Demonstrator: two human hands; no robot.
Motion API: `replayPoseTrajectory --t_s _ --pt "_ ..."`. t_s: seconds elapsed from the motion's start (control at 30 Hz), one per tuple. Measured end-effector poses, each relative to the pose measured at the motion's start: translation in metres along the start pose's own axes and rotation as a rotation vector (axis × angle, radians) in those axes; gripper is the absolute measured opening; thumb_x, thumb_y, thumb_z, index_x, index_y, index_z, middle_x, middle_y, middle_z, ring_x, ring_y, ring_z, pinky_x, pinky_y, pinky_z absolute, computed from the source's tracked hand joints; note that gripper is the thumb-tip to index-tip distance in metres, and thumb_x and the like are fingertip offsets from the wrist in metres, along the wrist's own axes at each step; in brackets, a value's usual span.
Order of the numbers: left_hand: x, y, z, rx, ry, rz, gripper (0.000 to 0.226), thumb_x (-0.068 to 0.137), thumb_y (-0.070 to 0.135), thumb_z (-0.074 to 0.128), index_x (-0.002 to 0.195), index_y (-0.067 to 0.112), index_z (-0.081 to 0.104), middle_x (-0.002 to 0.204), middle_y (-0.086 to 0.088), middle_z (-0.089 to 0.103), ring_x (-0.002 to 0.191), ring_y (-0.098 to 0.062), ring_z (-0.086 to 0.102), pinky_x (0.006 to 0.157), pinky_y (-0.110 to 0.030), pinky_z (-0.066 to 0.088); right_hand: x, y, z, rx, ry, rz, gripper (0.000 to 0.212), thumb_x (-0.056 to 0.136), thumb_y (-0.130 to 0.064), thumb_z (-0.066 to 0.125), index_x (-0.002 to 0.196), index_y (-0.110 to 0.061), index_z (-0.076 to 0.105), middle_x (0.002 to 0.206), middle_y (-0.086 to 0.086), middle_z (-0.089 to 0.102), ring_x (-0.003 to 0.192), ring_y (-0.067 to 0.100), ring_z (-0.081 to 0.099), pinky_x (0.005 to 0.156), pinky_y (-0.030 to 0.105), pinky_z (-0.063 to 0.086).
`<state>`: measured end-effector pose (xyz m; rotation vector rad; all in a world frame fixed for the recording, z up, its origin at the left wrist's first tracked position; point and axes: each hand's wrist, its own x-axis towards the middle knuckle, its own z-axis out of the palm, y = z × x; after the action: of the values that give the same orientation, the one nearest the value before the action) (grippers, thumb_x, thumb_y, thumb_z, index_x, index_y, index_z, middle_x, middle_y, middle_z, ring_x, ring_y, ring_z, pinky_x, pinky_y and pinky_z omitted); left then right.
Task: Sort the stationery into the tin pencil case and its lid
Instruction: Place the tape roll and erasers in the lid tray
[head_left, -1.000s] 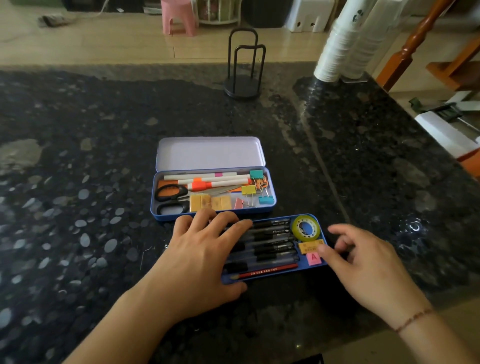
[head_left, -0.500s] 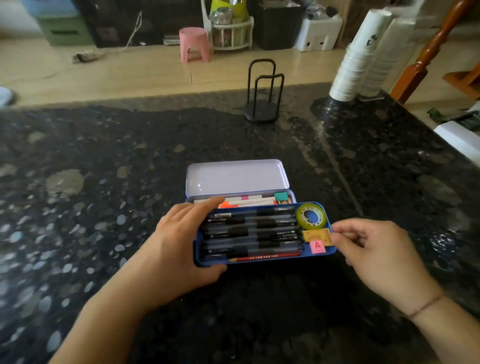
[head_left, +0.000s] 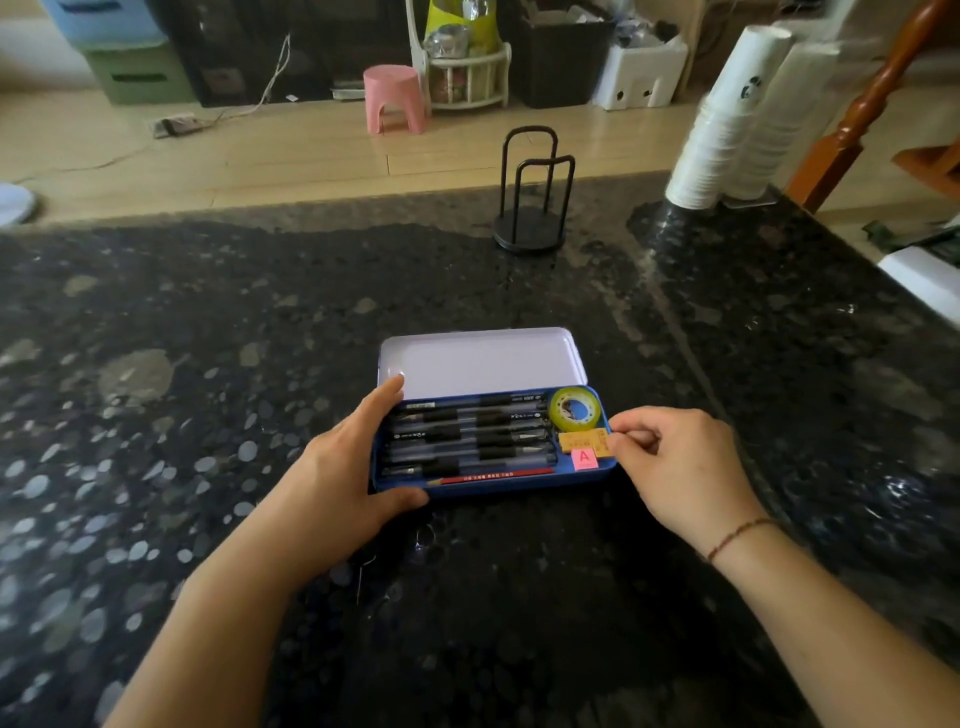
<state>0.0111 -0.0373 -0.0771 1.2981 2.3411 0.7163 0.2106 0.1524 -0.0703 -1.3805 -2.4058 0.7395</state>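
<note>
1. the blue tray (head_left: 488, 486) full of pens (head_left: 467, 434) sits over the pencil case, in front of the raised pale lid (head_left: 475, 361), on the dark worktop (head_left: 208, 364); whether it is fully seated i cannot tell.
2. the left hand (head_left: 343, 467) grips the tray's left end, fingers (head_left: 382, 400) along the far corner and thumb curled under the near edge.
3. the right hand (head_left: 680, 462) pinches the tray's right rim with curled fingers, just beside the yellow eraser (head_left: 582, 441) and pink tag (head_left: 584, 458).
4. the tape roll (head_left: 574, 410) lies in the far right corner, and a red pencil (head_left: 493, 475) lies along the near wall.
5. risk: if one end drops first, the tray may tilt, and the pens and tape roll could slide or spill.
6. risk: a crooked tray may jam on the case rim, and the lid may not close.
</note>
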Motion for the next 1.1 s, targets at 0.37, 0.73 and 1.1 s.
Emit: replayPoseTrajectory --t_s 0.37,0.73,1.1 --pt "0.002 0.008 0.003 -0.104 -0.023 -0.076 0.103 0.066 0.051 0.078 0.147 0.040 0.016 0.150 0.018 0.018 0.131 -0.002 0.028 0.107 -0.024 0.027 0.011 0.002 0.003 0.072 -0.088 -0.028 0.025 0.091 -0.024 0.059 0.115 -0.024 0.063 0.092 -0.008 0.066 0.080 0.002 0.058 0.060 0.009 0.042" --pt "0.022 0.004 0.006 -1.045 0.163 -0.309 0.069 0.067 0.086 0.040 0.126 0.053 0.031 0.135 0.018 0.050 0.129 -0.012 0.044 0.112 -0.047 0.030 0.058 -0.029 0.012 0.238 -0.224 0.184 0.087 0.071 -0.084 0.016 0.092 -0.015 0.066 0.096 0.007 0.070 0.100 0.027 0.064 0.090 0.048 0.050" --pt "-0.006 0.025 0.023 -0.176 0.401 -0.271 0.042 0.090 0.051 0.046 0.127 0.030 0.051 0.134 0.005 0.047 0.127 -0.021 0.041 0.102 -0.040 0.033 -0.003 0.009 0.013 0.143 0.008 -0.062 0.013 0.083 -0.043 0.057 0.091 -0.033 0.061 0.097 -0.012 0.063 0.102 0.013 0.057 0.088 0.033 0.048"
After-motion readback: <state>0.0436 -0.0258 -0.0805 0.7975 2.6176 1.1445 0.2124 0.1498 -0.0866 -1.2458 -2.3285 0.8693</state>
